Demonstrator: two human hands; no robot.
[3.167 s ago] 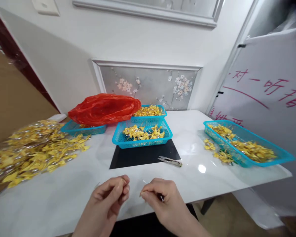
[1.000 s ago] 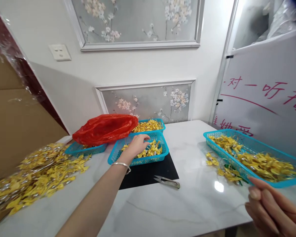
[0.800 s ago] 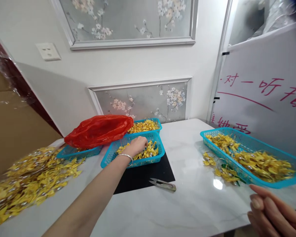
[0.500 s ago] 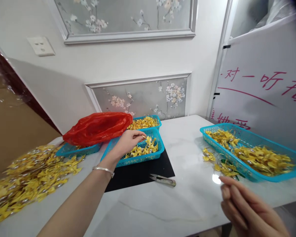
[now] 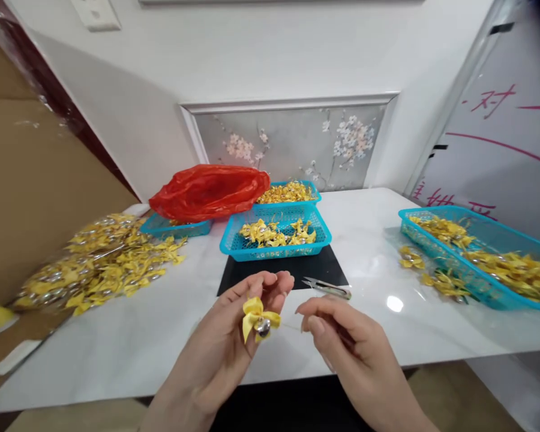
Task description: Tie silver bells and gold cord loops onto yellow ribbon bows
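Note:
My left hand (image 5: 225,342) pinches a small yellow ribbon bow with a silver bell (image 5: 260,318) over the near edge of the white table (image 5: 130,342). My right hand (image 5: 342,342) is closed beside it, thumb and forefinger pinched on something thin that I cannot make out. Behind them a blue basket (image 5: 276,247) of the same yellow bows stands at the back of a black mat (image 5: 315,270). Small thread snips (image 5: 327,288) lie at the mat's right edge.
A large heap of yellow bows (image 5: 99,258) covers the table's left side. A red plastic bag (image 5: 209,192) lies over another blue basket (image 5: 173,228). A long blue tray (image 5: 481,258) of bows stands right, a further basket (image 5: 288,193) at the back. A cardboard panel (image 5: 31,180) leans left.
My left hand reached into the middle basket, took out a yellow bow and drew it back to the near edge. My right hand moved in from the right to meet it.

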